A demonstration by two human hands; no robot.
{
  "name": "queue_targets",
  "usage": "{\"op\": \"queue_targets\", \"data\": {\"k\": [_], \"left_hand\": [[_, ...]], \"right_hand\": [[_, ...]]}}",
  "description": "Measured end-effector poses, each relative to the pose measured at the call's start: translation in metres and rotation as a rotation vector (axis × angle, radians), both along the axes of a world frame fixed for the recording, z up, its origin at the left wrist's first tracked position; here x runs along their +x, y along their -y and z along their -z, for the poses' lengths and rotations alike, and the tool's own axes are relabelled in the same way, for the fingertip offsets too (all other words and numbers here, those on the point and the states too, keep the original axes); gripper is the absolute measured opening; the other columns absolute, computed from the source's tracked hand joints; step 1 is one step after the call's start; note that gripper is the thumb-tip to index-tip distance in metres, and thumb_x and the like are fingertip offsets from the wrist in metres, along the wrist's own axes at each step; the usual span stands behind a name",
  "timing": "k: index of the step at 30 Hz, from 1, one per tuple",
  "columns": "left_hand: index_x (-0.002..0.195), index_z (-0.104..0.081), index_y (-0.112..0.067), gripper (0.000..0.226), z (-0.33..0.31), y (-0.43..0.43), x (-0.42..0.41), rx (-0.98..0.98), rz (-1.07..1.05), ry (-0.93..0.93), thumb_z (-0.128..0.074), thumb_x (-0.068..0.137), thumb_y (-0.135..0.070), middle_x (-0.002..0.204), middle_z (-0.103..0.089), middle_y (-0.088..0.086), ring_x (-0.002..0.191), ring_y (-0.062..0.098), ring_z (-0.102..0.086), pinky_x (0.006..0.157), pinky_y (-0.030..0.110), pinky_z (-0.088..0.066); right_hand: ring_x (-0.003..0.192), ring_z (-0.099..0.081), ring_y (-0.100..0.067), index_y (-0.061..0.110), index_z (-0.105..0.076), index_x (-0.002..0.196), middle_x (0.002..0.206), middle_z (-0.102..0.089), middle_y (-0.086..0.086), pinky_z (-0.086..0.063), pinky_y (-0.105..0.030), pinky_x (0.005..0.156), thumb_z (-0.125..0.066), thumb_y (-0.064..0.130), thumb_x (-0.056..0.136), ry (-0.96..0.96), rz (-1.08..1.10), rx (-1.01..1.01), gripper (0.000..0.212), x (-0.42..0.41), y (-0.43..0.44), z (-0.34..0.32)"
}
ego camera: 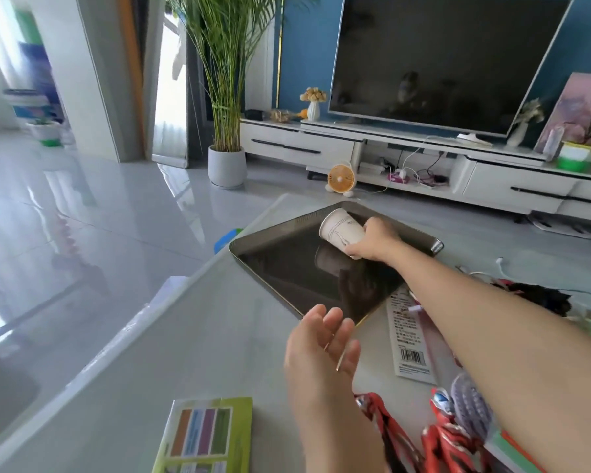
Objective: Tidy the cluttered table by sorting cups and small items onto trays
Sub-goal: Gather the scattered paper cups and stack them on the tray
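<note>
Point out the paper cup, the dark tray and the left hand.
paper cup [341, 230]: head view, on its printed side wall.
dark tray [282, 264]: head view, on its bare floor.
left hand [321, 351]: head view, on the hand's middle.

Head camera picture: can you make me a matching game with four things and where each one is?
Things:
1. white paper cup
2. dark glossy rectangular tray
3. green paper booklet
4. small round orange fan

Places:
A. on the grey floor by the white TV stand
B. tilted, gripped by the right hand
C. flat on the pale table, beneath the cup
D. at the table's near edge

Pairs: 1-B, 2-C, 3-D, 4-A
</note>
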State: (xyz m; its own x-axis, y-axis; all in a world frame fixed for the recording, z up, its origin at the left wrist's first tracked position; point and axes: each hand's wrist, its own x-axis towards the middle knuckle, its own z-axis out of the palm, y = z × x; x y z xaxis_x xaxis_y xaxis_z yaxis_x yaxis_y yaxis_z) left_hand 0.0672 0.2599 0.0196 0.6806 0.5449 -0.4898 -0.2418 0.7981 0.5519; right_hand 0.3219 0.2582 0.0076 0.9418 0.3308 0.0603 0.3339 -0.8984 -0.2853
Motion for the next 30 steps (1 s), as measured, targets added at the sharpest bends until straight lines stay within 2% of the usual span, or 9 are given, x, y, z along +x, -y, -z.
{"op": "queue_targets", "data": {"k": [5, 8, 11, 16, 19, 22, 25, 28, 30], "left_hand": [[0.106, -0.055, -0.005, 0.017, 0.011, 0.011, -0.004, 0.036, -0.072, -0.054, -0.051, 0.091, -0.012, 0.089, -0.060, 0.008, 0.082, 0.018, -0.060, 0.068, 0.024, -0.047], [0.125, -0.046, -0.004, 0.043, 0.002, 0.028, -0.008, 0.107, -0.096, -0.036, -0.059, 0.089, -0.024, 0.099, -0.056, 0.007, 0.094, 0.021, -0.058, 0.078, 0.027, -0.048], [0.131, -0.039, -0.006, 0.061, -0.009, 0.049, -0.016, 0.201, -0.118, 0.023, -0.063, 0.084, -0.036, 0.120, -0.055, 0.010, 0.104, 0.020, -0.058, 0.075, 0.025, -0.047], [0.122, -0.043, -0.015, 0.067, -0.047, 0.097, -0.048, 0.388, -0.233, 0.212, -0.075, 0.069, -0.039, 0.110, -0.061, 0.004, 0.097, 0.013, -0.063, 0.079, 0.026, -0.051], [0.120, -0.046, -0.017, 0.066, -0.072, 0.127, -0.068, 0.626, -0.239, 0.400, -0.077, 0.066, -0.039, 0.103, -0.062, -0.003, 0.086, -0.002, -0.063, 0.067, 0.013, -0.049], [0.121, -0.044, -0.019, 0.065, -0.085, 0.155, -0.081, 0.790, -0.112, 0.536, -0.073, 0.067, -0.042, 0.107, -0.060, -0.005, 0.091, -0.002, -0.062, 0.067, 0.011, -0.048], [0.114, -0.044, -0.032, 0.055, -0.082, 0.185, -0.085, 0.963, 0.062, 0.570, -0.076, 0.070, -0.038, 0.107, -0.058, -0.010, 0.095, -0.004, -0.060, 0.072, 0.014, -0.050], [0.116, -0.044, -0.036, 0.053, -0.076, 0.215, -0.084, 1.090, 0.277, 0.586, -0.068, 0.070, -0.043, 0.114, -0.059, -0.008, 0.106, 0.005, -0.059, 0.087, 0.034, -0.053], [0.128, -0.041, -0.034, 0.057, -0.071, 0.233, -0.083, 1.269, 0.425, 0.550, -0.057, 0.078, -0.055, 0.126, -0.053, -0.021, 0.121, 0.011, -0.051, 0.096, 0.045, -0.047]], "right_hand": [[0.103, -0.060, -0.026, 0.004, -0.047, 0.129, 0.121, -0.059, -0.016, -0.051, -0.036, 0.092, -0.078, 0.023, 0.072, -0.535, -0.129, -0.304, 0.067, -0.045, 0.024, -0.036], [0.106, -0.056, -0.022, 0.010, -0.053, 0.121, 0.124, -0.058, -0.010, -0.047, -0.034, 0.096, -0.073, 0.010, 0.077, -0.623, -0.332, -0.357, 0.048, -0.085, 0.040, -0.081], [0.093, -0.061, -0.012, 0.020, -0.059, 0.099, 0.101, -0.065, 0.002, -0.049, -0.029, 0.087, -0.070, 0.008, 0.079, -0.660, -0.550, -0.457, 0.026, -0.140, 0.060, -0.128], [0.088, -0.061, -0.012, 0.018, -0.058, 0.109, 0.098, -0.065, 0.004, -0.050, -0.021, 0.075, -0.078, 0.021, 0.072, -0.282, -0.735, -0.476, 0.042, -0.224, 0.121, -0.170], [0.091, -0.056, -0.002, 0.024, -0.032, 0.135, 0.108, -0.056, 0.009, -0.047, -0.009, 0.073, -0.080, 0.019, 0.070, -0.125, -0.728, -0.184, 0.081, -0.256, 0.182, -0.186], [0.112, -0.049, -0.004, 0.037, -0.008, 0.145, 0.135, -0.042, 0.007, -0.043, -0.013, 0.091, -0.079, 0.027, 0.073, 0.086, -0.720, 0.066, 0.102, -0.283, 0.243, -0.185], [0.116, -0.041, 0.011, 0.057, -0.006, 0.136, 0.136, -0.032, 0.024, -0.036, -0.001, 0.090, -0.075, 0.032, 0.076, 0.104, -0.705, 0.217, 0.094, -0.303, 0.295, -0.171], [0.108, -0.046, 0.012, 0.052, -0.025, 0.120, 0.116, -0.042, 0.035, -0.040, -0.002, 0.082, -0.073, 0.033, 0.075, 0.165, -0.634, 0.287, 0.069, -0.305, 0.342, -0.162], [0.104, -0.049, 0.009, 0.049, -0.028, 0.119, 0.111, -0.045, 0.032, -0.043, -0.007, 0.083, -0.076, 0.033, 0.070, 0.234, -0.512, 0.422, 0.070, -0.298, 0.376, -0.153]]}}
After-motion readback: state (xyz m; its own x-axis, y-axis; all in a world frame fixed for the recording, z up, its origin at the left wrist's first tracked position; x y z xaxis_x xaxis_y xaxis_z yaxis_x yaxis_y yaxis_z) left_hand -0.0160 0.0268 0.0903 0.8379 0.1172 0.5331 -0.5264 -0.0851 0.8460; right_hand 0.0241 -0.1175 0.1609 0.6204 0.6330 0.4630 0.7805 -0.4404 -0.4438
